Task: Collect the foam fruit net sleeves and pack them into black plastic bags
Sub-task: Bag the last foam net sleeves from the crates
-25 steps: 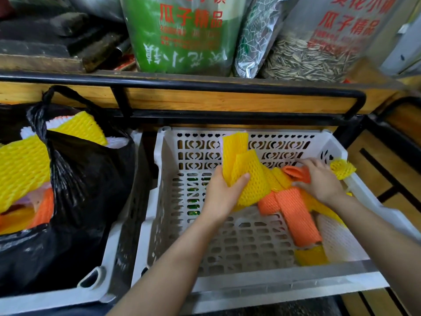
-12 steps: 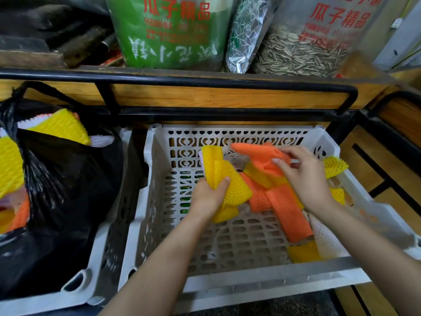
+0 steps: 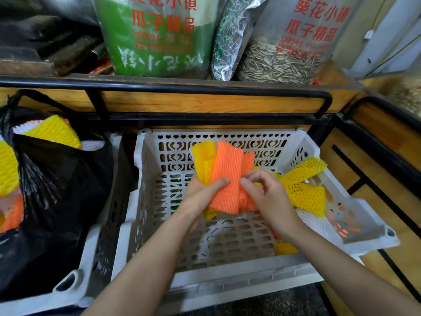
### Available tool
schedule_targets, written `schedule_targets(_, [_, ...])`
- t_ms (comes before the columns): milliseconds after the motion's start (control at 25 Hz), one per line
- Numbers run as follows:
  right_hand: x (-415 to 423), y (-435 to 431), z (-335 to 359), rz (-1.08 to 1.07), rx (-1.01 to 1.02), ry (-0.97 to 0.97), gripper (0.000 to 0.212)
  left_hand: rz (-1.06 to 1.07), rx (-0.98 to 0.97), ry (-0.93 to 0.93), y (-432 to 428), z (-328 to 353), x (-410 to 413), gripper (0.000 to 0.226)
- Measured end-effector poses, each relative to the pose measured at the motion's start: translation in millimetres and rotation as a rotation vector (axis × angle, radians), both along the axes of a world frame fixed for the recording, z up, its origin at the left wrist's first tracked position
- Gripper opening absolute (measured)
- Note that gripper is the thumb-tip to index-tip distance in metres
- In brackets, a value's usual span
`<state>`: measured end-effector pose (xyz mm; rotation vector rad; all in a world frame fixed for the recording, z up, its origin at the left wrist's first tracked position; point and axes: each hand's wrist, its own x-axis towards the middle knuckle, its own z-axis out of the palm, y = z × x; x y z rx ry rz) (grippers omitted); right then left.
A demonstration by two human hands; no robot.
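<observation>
Wooden shelf with a black rail is running across the back, carrying a green bag, a silver bag and a clear bag of seeds.

Below it a white crate is sitting in front of me. A second crate is standing just beside it on the left, holding a black bag.

My left hand is gripping a bundle of orange and yellow sleeves above the middle of the white crate. The thumb is lying across the front orange sleeve and the fingers are wrapping behind. The bundle is standing roughly upright, its tops fanning out against the crate's back wall.

My right hand is meeting the bundle on its right edge. Thumb and curled fingers are pinching orange foam there.

Loose yellow sleeves are lying along the crate's right side, one reaching over the rim. A white sleeve is lying under them on the floor. A small yellow piece is showing near the front, beneath my right forearm.

The black bag is standing open at the top. Yellow sleeves are sticking out of its mouth, with white and orange foam showing beside them.
</observation>
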<state>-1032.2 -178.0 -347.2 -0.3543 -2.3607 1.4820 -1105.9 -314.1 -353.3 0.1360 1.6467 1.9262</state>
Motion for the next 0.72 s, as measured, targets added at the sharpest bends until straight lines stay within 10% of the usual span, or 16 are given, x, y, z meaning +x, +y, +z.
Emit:
schedule_targets(200, [-13, 14, 2, -0.222, -0.521, -0.185, 0.054, -0.039, 0.078, 0.047, 0, 3, 3, 0.038])
schedule_targets(320, [-6, 20, 12, -0.088, -0.695, -0.375, 0.038, -0.08, 0.108, 0.043, 0, 4, 4, 0.034])
schedule_targets(720, [1, 22, 22, 0.099, -0.222, -0.166, 0.021, -0.09, 0.004, 0.11, 5, -4, 3, 0.055])
